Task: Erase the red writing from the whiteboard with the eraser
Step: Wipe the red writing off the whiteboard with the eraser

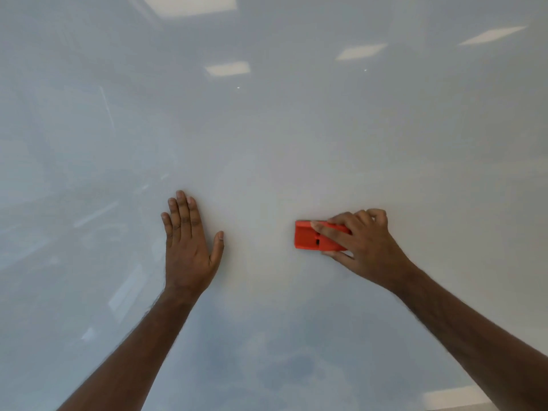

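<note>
A glossy whiteboard (267,129) fills the whole view. I see no red writing on it. My right hand (364,247) grips a red-orange eraser (307,237) against the board, right of centre, with fingers over its top edge and the thumb under it. My left hand (188,244) lies flat on the board to the eraser's left, fingers straight and pointing up, thumb spread.
The board's surface mirrors ceiling lights (228,68) and dim room shapes on the left. A pale strip (456,398) shows at the bottom right corner, below the board.
</note>
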